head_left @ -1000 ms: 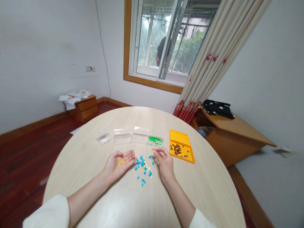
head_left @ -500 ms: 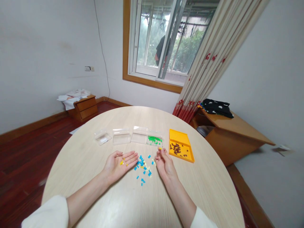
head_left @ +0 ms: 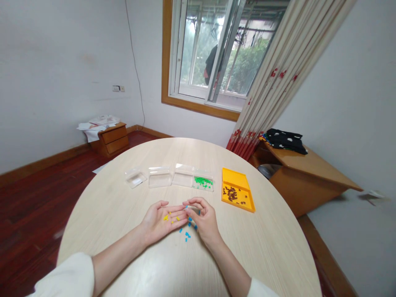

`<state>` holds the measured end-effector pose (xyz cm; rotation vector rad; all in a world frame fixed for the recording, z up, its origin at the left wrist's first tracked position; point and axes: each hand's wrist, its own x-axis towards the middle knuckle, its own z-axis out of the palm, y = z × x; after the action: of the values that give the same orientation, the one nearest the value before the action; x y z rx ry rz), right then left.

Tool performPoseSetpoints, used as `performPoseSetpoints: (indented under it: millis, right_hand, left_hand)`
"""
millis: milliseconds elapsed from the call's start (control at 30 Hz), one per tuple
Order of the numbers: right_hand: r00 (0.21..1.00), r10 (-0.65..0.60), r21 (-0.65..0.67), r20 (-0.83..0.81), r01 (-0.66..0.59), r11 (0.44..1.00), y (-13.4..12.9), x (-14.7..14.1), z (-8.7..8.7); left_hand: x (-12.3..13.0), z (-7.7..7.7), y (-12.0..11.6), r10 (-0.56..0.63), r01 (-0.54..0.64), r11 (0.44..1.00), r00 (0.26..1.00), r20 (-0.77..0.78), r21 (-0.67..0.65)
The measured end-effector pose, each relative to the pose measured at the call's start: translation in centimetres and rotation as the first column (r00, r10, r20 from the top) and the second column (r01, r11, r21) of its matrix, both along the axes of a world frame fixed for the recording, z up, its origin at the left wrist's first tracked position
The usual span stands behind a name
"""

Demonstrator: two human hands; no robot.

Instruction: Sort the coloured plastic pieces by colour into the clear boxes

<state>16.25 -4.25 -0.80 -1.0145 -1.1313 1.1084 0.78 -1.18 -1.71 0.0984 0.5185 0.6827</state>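
Note:
My left hand [head_left: 162, 220] lies palm up with its fingers stretched out, bearing several small yellow pieces [head_left: 166, 217] on the palm and fingers. Close against its fingertips is my right hand [head_left: 204, 218], curved over the pile with thumb and forefinger a little apart. I see nothing held between them. Small blue pieces [head_left: 187, 234] lie scattered on the table under and in front of both hands. The right hand and left fingers hide most of the pile.
Clear plastic boxes [head_left: 159, 180] stand in a row beyond the hands. Green pieces [head_left: 203, 181] fill part of the rightmost one. To the right, an opened orange case [head_left: 237, 175] holds dark brown pieces [head_left: 230, 193]. All of it rests on a round wooden table [head_left: 148, 268].
My right hand has moved left from beside the pile to the left fingertips, and the yellow piece at its fingertips no longer shows there. Another yellow piece now lies on the left fingers.

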Motion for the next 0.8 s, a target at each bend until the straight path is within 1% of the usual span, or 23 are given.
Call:
performPoseSetpoints:
  millis: [67, 167, 233, 300, 333, 400, 467, 500, 567, 633, 800]
  right_hand:
    - [1.0, -0.017, -0.006, -0.002, 0.017, 1.0, 0.2, 0.2, -0.1]
    - [0.992, -0.117, -0.013, 0.044, 0.118, 0.993, 0.8, 1.1, -0.5]
    - [0.967, -0.197, 0.011, 0.159, 0.197, 0.98, 1.3, 1.9, -0.9]
    - [0.908, -0.239, 0.069, 0.344, 0.229, 0.971, 1.5, 2.6, -1.3]
    - [0.863, -0.241, 0.103, 0.445, 0.218, 0.971, 1.6, 2.8, -1.5]
    - [0.756, -0.22, 0.157, 0.616, 0.156, 0.975, 1.6, 3.0, -1.8]
    - [0.665, -0.191, 0.188, 0.722, 0.077, 0.979, 1.5, 3.0, -2.1]
    - [0.632, -0.177, 0.197, 0.754, 0.039, 0.98, 1.5, 2.9, -2.2]
    - [0.584, -0.163, 0.209, 0.795, -0.012, 0.978, 1.4, 2.8, -2.4]
    - [0.551, -0.159, 0.209, 0.819, -0.029, 0.978, 1.4, 2.9, -2.6]
    - [0.51, -0.214, 0.229, 0.833, 0.035, 0.973, 1.6, 3.5, -2.8]
  left_hand:
    - [0.0, 0.3, 0.0, 0.0, -0.001, 1.0, 1.0, -0.029, -0.008]
    - [0.1, 0.7, 0.2, 0.023, -0.025, 0.999, 0.996, -0.084, -0.022]
    - [0.1, 0.8, 0.4, 0.063, -0.068, 0.997, 0.992, -0.11, -0.035]
    - [0.0, 0.9, 0.6, 0.116, -0.123, 0.991, 0.985, -0.124, -0.051]
    - [-0.1, 0.9, 0.7, 0.139, -0.147, 0.987, 0.982, -0.131, -0.057]
    - [-0.1, 0.9, 0.9, 0.176, -0.187, 0.981, 0.973, -0.152, -0.06]
    - [-0.1, 1.0, 0.9, 0.209, -0.222, 0.974, 0.962, -0.177, -0.054]
    - [-0.1, 1.0, 0.9, 0.226, -0.239, 0.97, 0.956, -0.187, -0.052]
    - [-0.1, 1.1, 0.9, 0.252, -0.266, 0.963, 0.947, -0.197, -0.047]
    - [-0.1, 1.2, 0.8, 0.257, -0.27, 0.962, 0.947, -0.193, -0.043]
    - [-0.2, 1.2, 0.9, 0.239, -0.251, 0.966, 0.957, -0.164, -0.056]
